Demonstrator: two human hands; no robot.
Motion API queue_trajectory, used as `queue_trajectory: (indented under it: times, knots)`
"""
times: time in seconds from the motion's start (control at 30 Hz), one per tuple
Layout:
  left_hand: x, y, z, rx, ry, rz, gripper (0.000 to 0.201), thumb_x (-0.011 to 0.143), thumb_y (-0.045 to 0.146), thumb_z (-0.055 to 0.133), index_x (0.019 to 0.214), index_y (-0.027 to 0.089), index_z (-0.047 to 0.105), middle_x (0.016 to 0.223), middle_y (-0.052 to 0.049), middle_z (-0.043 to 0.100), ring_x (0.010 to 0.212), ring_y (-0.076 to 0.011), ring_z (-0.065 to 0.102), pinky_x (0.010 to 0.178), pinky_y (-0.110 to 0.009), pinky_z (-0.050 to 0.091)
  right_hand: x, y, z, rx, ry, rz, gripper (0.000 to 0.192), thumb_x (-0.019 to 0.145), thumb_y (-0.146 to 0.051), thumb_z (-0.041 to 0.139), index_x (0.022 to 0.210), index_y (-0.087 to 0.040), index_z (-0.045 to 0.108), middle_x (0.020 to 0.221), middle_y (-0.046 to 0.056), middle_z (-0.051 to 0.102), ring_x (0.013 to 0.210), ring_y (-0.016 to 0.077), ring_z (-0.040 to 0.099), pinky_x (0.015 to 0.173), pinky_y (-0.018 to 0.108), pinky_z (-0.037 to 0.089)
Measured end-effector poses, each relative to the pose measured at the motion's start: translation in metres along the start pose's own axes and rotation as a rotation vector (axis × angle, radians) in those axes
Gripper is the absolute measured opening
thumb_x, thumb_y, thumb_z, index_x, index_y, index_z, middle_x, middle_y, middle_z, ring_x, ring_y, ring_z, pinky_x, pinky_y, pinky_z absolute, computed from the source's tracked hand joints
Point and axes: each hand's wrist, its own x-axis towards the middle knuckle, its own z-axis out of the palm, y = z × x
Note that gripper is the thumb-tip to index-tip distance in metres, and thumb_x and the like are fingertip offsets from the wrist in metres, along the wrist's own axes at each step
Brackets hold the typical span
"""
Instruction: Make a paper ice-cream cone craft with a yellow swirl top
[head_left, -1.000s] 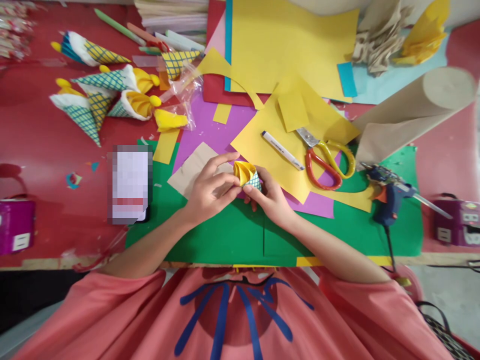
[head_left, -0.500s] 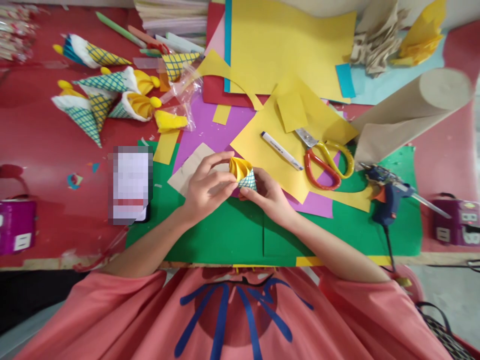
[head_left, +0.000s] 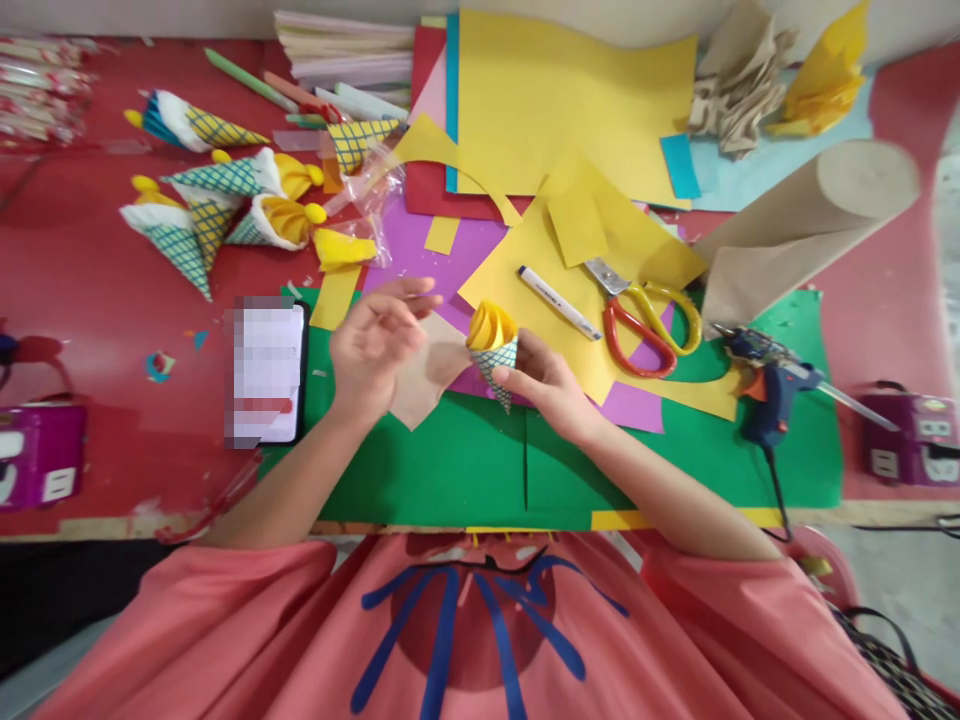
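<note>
A small paper ice-cream cone [head_left: 493, 352] with a blue-and-white lattice wrapper and yellow swirled folds on top is held in my right hand [head_left: 546, 382], between thumb and fingers, its tip pointing down. Apart from it on the left, my left hand [head_left: 381, 345] is raised with loosely curled, separated fingers and nothing in them. Beneath that hand lies a beige paper piece [head_left: 420, 385]. A white marker [head_left: 559, 302] and scissors [head_left: 641, 320] with red and yellow handles rest on yellow paper [head_left: 502, 275] beyond my right hand.
Several lattice cones [head_left: 225, 180] lie at the far left, near a bag of yellow clay [head_left: 343, 248]. A phone [head_left: 270, 370] sits left of the green mat [head_left: 420, 470]. To the right are a glue gun [head_left: 772, 390] and a brown paper roll [head_left: 810, 230].
My left hand has let go of the cone and moved left. In my right hand the cone has turned more upright, showing its pointed tip.
</note>
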Motion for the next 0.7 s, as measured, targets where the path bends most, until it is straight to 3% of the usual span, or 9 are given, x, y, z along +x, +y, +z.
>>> queue_trajectory:
  times: [0.07, 0.23, 0.37, 0.5, 0.53, 0.6, 0.63, 0.7]
  knots:
    - [0.010, -0.005, -0.010, 0.014, 0.137, 0.006, 0.022, 0.082, 0.042, 0.070, 0.082, 0.023, 0.059, 0.106, 0.002, 0.068, 0.093, -0.0122, 0.066, 0.090, -0.034, 0.055, 0.000, -0.006, -0.006, -0.075, 0.086, -0.055, 0.047, 0.079, -0.043, 0.071, 0.118, -0.022, 0.055, 0.118, 0.006, 0.065, 0.112, 0.0209, 0.061, 0.097, 0.036, 0.052]
    - [0.035, -0.013, -0.037, 0.111, 0.149, 0.107, 0.018, 0.093, 0.038, 0.058, 0.092, 0.021, 0.052, 0.090, 0.008, 0.063, 0.076, -0.0041, 0.062, 0.078, -0.030, 0.054, 0.006, -0.020, -0.026, -0.246, 0.216, -0.129, 0.039, 0.083, -0.046, 0.066, 0.114, -0.024, 0.056, 0.114, 0.007, 0.065, 0.110, 0.0238, 0.061, 0.090, 0.041, 0.054]
    - [0.052, -0.012, -0.048, 0.220, 0.098, 0.178, 0.022, 0.097, 0.043, 0.049, 0.091, 0.022, 0.044, 0.069, 0.010, 0.051, 0.058, -0.0020, 0.052, 0.062, -0.022, 0.050, 0.013, -0.008, -0.033, -0.294, 0.209, -0.068, 0.052, 0.081, -0.043, 0.068, 0.124, -0.025, 0.046, 0.098, 0.004, 0.066, 0.082, 0.0173, 0.064, 0.067, 0.030, 0.053]
    - [0.075, -0.007, -0.064, 0.583, 0.108, 0.228, 0.045, 0.096, 0.060, 0.036, 0.080, 0.019, 0.045, 0.057, 0.010, 0.042, 0.048, -0.0016, 0.044, 0.055, -0.021, 0.048, 0.013, 0.005, -0.029, -0.510, 0.232, -0.063, 0.059, 0.083, -0.039, 0.066, 0.132, -0.024, 0.035, 0.070, -0.004, 0.057, 0.058, 0.0136, 0.052, 0.056, 0.029, 0.044]
    - [0.081, -0.005, -0.069, 0.739, 0.102, 0.213, 0.048, 0.097, 0.060, 0.033, 0.076, 0.019, 0.048, 0.056, 0.008, 0.045, 0.050, -0.0033, 0.046, 0.059, -0.024, 0.050, 0.013, 0.006, -0.028, -0.563, 0.237, -0.079, 0.057, 0.085, -0.038, 0.065, 0.131, -0.024, 0.035, 0.065, -0.006, 0.054, 0.056, 0.0140, 0.051, 0.056, 0.030, 0.043]
    - [0.092, -0.005, -0.077, 1.088, -0.012, 0.162, 0.047, 0.088, 0.064, 0.049, 0.077, 0.019, 0.057, 0.068, 0.004, 0.060, 0.064, -0.0092, 0.054, 0.072, -0.032, 0.053, 0.012, 0.005, -0.026, -0.636, 0.242, -0.108, 0.053, 0.086, -0.038, 0.062, 0.130, -0.024, 0.035, 0.060, -0.007, 0.049, 0.054, 0.0149, 0.049, 0.056, 0.031, 0.041]
    - [0.097, -0.006, -0.080, 1.200, -0.065, 0.135, 0.050, 0.077, 0.068, 0.062, 0.088, 0.019, 0.061, 0.080, 0.002, 0.066, 0.074, -0.0136, 0.058, 0.078, -0.037, 0.054, 0.012, 0.004, -0.025, -0.656, 0.242, -0.119, 0.052, 0.087, -0.038, 0.061, 0.129, -0.024, 0.036, 0.058, -0.008, 0.048, 0.053, 0.0153, 0.049, 0.055, 0.031, 0.040]
    - [0.104, -0.012, -0.083, 1.328, -0.231, 0.106, 0.075, 0.057, 0.068, 0.077, 0.110, 0.018, 0.060, 0.097, -0.002, 0.068, 0.094, -0.0233, 0.059, 0.090, -0.048, 0.051, 0.012, 0.004, -0.024, -0.672, 0.243, -0.132, 0.047, 0.087, -0.037, 0.061, 0.126, -0.025, 0.038, 0.056, -0.008, 0.048, 0.052, 0.0156, 0.049, 0.054, 0.030, 0.039]
